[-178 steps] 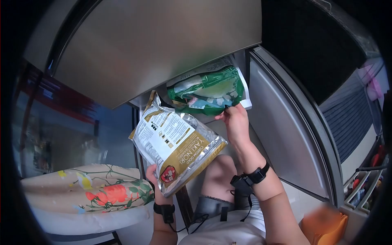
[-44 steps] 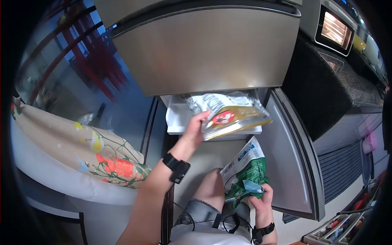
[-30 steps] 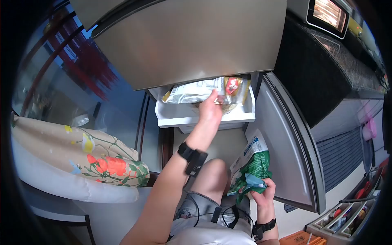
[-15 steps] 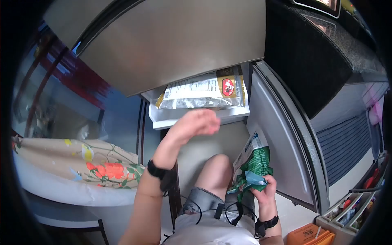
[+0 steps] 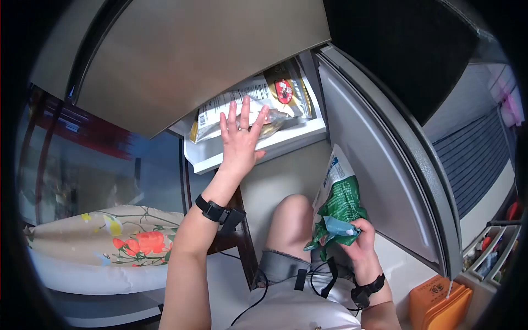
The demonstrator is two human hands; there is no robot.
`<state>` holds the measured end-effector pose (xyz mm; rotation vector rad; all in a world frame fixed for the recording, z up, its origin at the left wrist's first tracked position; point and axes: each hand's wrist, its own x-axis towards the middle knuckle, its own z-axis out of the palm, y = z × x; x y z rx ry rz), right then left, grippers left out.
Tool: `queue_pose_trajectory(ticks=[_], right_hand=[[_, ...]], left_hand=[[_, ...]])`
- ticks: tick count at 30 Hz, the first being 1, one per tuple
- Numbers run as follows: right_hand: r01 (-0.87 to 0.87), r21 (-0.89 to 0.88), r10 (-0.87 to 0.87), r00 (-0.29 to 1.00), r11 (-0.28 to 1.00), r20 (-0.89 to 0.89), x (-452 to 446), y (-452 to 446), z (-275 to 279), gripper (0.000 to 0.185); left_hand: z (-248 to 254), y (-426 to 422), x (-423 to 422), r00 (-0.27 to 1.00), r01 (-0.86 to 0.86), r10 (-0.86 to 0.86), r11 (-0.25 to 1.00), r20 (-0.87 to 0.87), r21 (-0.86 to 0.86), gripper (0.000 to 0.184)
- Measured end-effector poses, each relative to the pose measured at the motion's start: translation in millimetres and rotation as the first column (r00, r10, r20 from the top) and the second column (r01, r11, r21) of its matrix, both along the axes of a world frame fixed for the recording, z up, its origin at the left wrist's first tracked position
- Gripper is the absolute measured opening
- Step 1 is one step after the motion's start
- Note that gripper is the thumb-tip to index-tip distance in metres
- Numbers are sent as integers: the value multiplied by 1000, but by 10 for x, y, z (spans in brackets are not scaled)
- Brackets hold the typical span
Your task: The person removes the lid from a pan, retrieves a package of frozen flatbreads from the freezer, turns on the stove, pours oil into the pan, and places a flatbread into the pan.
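Note:
A silver, white and gold bag (image 5: 283, 91) with a red oval label lies in the open white drawer (image 5: 291, 144). Over its lower left part is my left hand (image 5: 240, 144), fingers spread, a ring on one finger; whether it touches the bag I cannot tell. My right hand (image 5: 363, 242) grips the crumpled top of a green and white bag (image 5: 342, 201), which has a light blue patch. That bag is beside my knee, near the inner face of the open fridge door (image 5: 379, 159).
Above the drawer is a steel fridge front (image 5: 209, 49). A flowered cloth cover (image 5: 143, 242) is at the left. An orange container (image 5: 434, 300) and a holder with several items (image 5: 489, 253) stand at the lower right. A dark cabinet side (image 5: 401, 44) rises at the upper right.
The silver and gold bag went from my left hand into the drawer, and that hand has since opened above it. My right hand keeps the green bag, earlier in the drawer.

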<state>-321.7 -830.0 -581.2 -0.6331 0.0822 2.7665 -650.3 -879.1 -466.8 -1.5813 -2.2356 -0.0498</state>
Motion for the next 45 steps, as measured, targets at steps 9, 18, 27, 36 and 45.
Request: queue_pose_trajectory(ticks=[9, 18, 27, 36, 45], right_hand=[[-37, 9, 38, 997, 999, -62, 44, 10, -88, 39], [-124, -46, 122, 992, 991, -35, 19, 8, -307, 42], [-104, 5, 104, 994, 995, -13, -37, 25, -140, 41], [4, 251, 23, 994, 968, -105, -574, 338, 138, 29], [-32, 595, 31, 999, 803, 12, -1559, 826, 902, 43]], left_hand=[[-102, 422, -127, 990, 0, 11, 997, -142, 75, 108], [233, -86, -364, 972, 53, -12, 984, -236, 172, 54], [-110, -744, -725, 1000, -4, -6, 865, 19, 502, 21], [56, -232, -549, 830, 200, -480, 731, 284, 653, 25], [40, -269, -994, 865, 69, -325, 832, 382, 550, 12]])
